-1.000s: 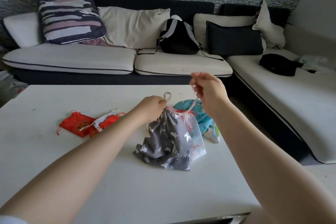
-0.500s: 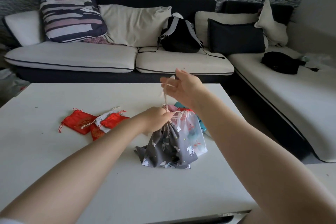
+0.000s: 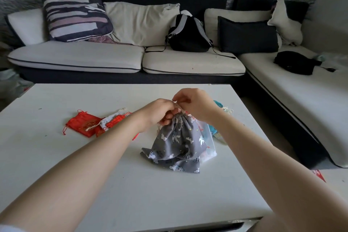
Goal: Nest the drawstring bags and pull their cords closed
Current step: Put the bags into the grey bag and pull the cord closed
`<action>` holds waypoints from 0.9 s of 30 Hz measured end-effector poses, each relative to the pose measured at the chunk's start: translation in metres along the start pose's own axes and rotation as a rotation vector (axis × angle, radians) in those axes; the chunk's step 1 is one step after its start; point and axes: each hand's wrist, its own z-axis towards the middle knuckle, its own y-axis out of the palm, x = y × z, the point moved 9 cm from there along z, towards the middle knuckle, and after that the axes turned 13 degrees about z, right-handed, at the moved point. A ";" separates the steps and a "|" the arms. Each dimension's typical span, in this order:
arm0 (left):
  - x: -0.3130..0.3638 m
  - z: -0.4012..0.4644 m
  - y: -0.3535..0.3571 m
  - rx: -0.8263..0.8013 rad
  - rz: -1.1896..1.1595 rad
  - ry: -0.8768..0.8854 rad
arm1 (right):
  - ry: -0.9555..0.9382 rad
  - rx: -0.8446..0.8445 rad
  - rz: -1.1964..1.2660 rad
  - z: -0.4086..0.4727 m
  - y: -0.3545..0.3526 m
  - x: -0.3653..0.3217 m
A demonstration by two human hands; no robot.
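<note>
A grey drawstring bag [image 3: 177,141] with white unicorn prints stands bunched on the white table [image 3: 56,156], its neck gathered tight. My left hand [image 3: 160,112] grips that gathered neck. My right hand [image 3: 195,104] pinches the cord at the top of the neck, close against the left hand. A sheer white bag [image 3: 208,147] leans against the grey one's right side. Behind it lies a turquoise bag [image 3: 219,118]. Small red bags [image 3: 84,123] and a white patterned one [image 3: 109,119] lie to the left.
A grey and white corner sofa [image 3: 188,62] runs behind and to the right of the table, with cushions, a black backpack [image 3: 188,34] and a black pouch [image 3: 295,62]. The table's right edge drops to the floor, where a red scrap [image 3: 318,174] lies.
My right hand, which held the cord stretched up and away from the bag, has come down to the neck beside my left hand. The grey bag's mouth is drawn tighter.
</note>
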 end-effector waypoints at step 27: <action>0.032 -0.020 -0.024 0.331 0.207 0.148 | -0.061 0.159 -0.099 -0.008 -0.034 -0.010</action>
